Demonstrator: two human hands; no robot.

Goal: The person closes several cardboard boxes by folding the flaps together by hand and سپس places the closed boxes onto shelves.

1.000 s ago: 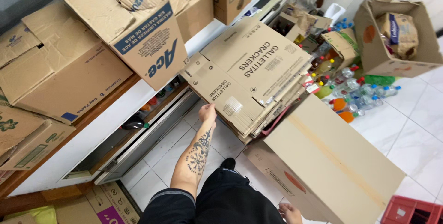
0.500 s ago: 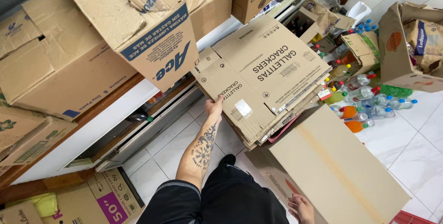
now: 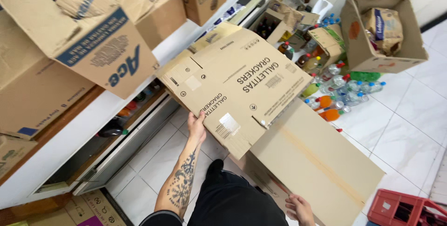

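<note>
My left hand (image 3: 196,124) grips the near edge of a stack of flattened cardboard boxes (image 3: 242,81) and holds it up at an angle in front of me. The forearm below it is tattooed. My right hand (image 3: 300,208) rests low at the near side of a large closed cardboard box (image 3: 316,161) that stands on the tiled floor. The flattened stack overhangs the far end of that box and hides it.
A white counter (image 3: 111,109) on the left carries several cardboard boxes (image 3: 93,44). An open box with a paper bag (image 3: 384,30) stands at the upper right. Plastic bottles (image 3: 340,91) lie on the floor beyond. A red crate (image 3: 402,209) sits at the lower right.
The flattened stack in my left hand has lifted slightly and swung towards the counter. My right hand stays low at the large box.
</note>
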